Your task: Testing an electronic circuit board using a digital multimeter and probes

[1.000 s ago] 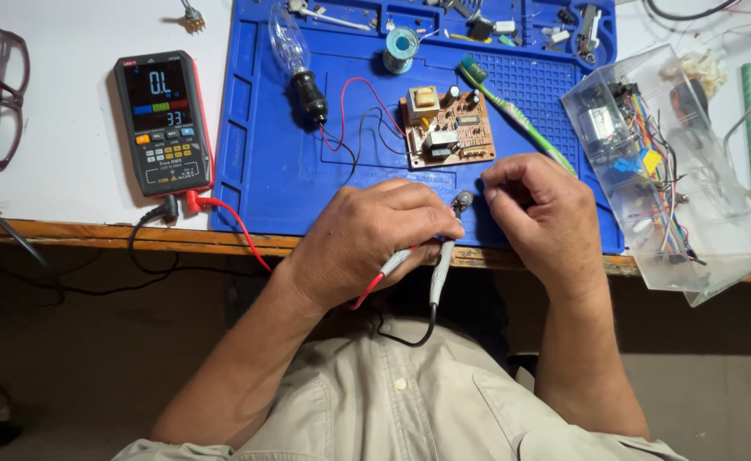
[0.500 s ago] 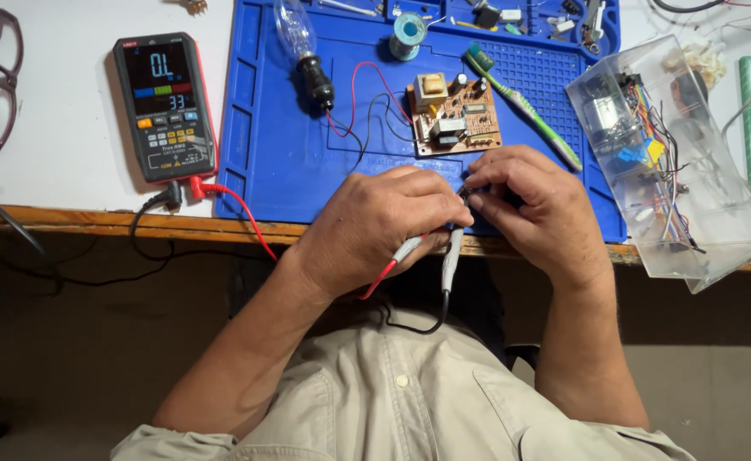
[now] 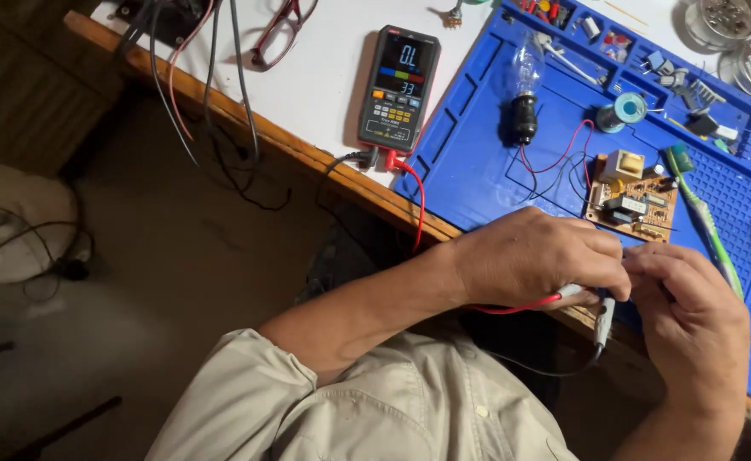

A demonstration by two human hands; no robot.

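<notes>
My left hand [image 3: 537, 256] is closed around a red test probe [image 3: 566, 293], whose red lead runs back to the multimeter [image 3: 398, 85] on the white table. My right hand [image 3: 691, 312] pinches the black probe [image 3: 601, 320], which hangs down over the table edge. Both hands meet fingertip to fingertip at the front edge of the blue work mat [image 3: 478, 171]. Whatever sits between the fingertips is hidden. Just beyond the hands lies a brown circuit board [image 3: 631, 201], wired by red and black leads to a clear light bulb [image 3: 525, 85] in a black socket.
A green toothbrush [image 3: 704, 218] lies right of the board. A solder spool [image 3: 630, 108], small parts and round metal tins [image 3: 734, 34] sit at the back. Red glasses [image 3: 277, 30] and hanging cables [image 3: 204, 85] are at the left, above the dark floor.
The view has swung left and tilted, showing the floor and table corner. My hands stay together at the mat's front edge, still holding the two probes.
</notes>
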